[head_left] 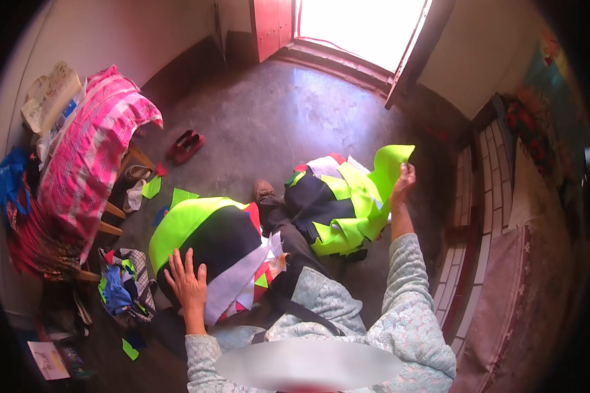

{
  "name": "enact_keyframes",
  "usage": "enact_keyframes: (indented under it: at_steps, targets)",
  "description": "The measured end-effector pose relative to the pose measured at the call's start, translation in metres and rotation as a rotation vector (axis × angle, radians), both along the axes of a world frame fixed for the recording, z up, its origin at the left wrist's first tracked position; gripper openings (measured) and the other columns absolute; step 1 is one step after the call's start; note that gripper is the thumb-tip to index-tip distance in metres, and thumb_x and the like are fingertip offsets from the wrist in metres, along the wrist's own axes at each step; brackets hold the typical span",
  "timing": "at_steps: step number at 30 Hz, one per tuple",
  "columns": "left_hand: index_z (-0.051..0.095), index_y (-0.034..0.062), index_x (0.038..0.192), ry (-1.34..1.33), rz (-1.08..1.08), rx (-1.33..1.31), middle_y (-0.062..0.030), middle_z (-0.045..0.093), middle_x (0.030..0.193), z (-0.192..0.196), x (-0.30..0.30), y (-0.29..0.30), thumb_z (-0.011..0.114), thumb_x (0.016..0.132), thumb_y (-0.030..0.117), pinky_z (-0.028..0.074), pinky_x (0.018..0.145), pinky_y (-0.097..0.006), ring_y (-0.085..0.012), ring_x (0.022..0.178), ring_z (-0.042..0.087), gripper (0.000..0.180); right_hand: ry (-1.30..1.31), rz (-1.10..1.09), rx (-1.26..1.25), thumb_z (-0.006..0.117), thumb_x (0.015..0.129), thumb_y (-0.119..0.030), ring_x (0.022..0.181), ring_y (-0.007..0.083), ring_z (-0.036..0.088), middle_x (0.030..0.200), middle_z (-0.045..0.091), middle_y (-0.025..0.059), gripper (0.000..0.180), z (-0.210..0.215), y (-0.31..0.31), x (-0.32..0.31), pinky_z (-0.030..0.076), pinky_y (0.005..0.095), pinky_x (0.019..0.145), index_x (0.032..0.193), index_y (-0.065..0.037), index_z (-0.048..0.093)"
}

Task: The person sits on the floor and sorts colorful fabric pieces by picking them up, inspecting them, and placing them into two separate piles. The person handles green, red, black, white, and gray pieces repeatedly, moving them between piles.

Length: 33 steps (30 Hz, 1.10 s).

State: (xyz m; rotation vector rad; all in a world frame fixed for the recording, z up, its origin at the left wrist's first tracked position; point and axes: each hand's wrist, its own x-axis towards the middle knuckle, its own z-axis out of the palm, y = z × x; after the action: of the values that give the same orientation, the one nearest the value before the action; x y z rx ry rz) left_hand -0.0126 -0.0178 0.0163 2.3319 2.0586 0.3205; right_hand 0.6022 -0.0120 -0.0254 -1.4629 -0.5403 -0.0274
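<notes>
I sit on the floor with two heaps of cut cloth. My left hand (pixel 187 280) lies flat, fingers spread, on the black top piece of the left heap (pixel 206 245), which has neon yellow, white and red pieces in it. My right hand (pixel 403 182) is raised over the right heap (pixel 334 206) of black, neon yellow and white pieces. It grips the edge of a neon yellow cloth piece (pixel 388 164) that stands up from that heap. My leg and brown shoe (pixel 263 190) lie between the heaps.
A wooden bench with a pink checked bundle (pixel 88 157) stands at the left, a bag of scraps (pixel 121 288) in front of it. Red shoes (pixel 186 145) and loose neon scraps lie on the grey floor. A doorway (pixel 357 29) is ahead, a white brick ledge (pixel 488 196) at the right.
</notes>
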Motion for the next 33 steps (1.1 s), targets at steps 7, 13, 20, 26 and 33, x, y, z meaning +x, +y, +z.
enact_keyframes:
  at_steps: [7, 13, 20, 26, 33]
  targets:
    - [0.043, 0.0222, 0.144, 0.014, -0.014, 0.03, -0.0123, 0.031, 0.153, -0.002, 0.0, 0.001, 0.048, 0.096, 0.044, 0.017, 0.113, -0.057, -0.0326, 0.143, 0.025, 0.053, 0.115, 0.219, 0.249, 0.047, 0.102, -0.022, 0.085, 0.0128, 0.056, 0.095, 0.06, 0.0041, 0.021, 0.054, -0.004, -0.018, 0.048, 0.0295, 0.079, 0.11, -0.004, 0.055]
    - [0.042, 0.0239, 0.145, 0.032, -0.021, 0.058, -0.0113, 0.032, 0.153, -0.004, -0.001, 0.001, 0.045, 0.097, 0.047, 0.018, 0.113, -0.057, -0.0325, 0.143, 0.026, 0.053, 0.052, 0.31, 0.114, 0.049, 0.102, -0.021, 0.081, 0.0103, 0.056, 0.093, 0.059, 0.0013, 0.017, 0.074, 0.009, -0.027, 0.048, 0.0263, 0.075, 0.11, -0.007, 0.054]
    - [0.04, 0.0248, 0.145, 0.035, -0.017, 0.061, -0.0092, 0.031, 0.154, -0.004, -0.001, 0.001, 0.045, 0.097, 0.046, 0.018, 0.113, -0.057, -0.0309, 0.143, 0.026, 0.053, 0.052, 0.492, 0.304, 0.051, 0.101, -0.018, 0.089, 0.0134, 0.062, 0.098, 0.063, 0.0038, 0.014, 0.125, 0.016, -0.036, 0.05, 0.0282, 0.081, 0.109, -0.007, 0.055]
    - [0.042, 0.0244, 0.144, 0.022, -0.019, 0.064, -0.0101, 0.032, 0.153, -0.003, 0.0, 0.002, 0.047, 0.096, 0.046, 0.019, 0.113, -0.057, -0.031, 0.143, 0.027, 0.053, 0.19, 0.608, 0.503, 0.05, 0.1, -0.013, 0.094, 0.0174, 0.063, 0.103, 0.063, 0.0058, 0.014, 0.156, 0.007, -0.043, 0.053, 0.0339, 0.084, 0.11, -0.006, 0.056]
    - [0.042, 0.0231, 0.145, -0.037, -0.018, 0.078, -0.0126, 0.033, 0.152, -0.007, -0.002, 0.003, 0.052, 0.093, 0.047, 0.019, 0.113, -0.057, -0.0323, 0.142, 0.028, 0.057, 0.431, 0.89, 0.599, 0.049, 0.101, -0.018, 0.105, 0.0242, 0.062, 0.113, 0.063, 0.0079, 0.017, 0.198, 0.01, -0.087, 0.05, 0.0442, 0.093, 0.113, -0.009, 0.056]
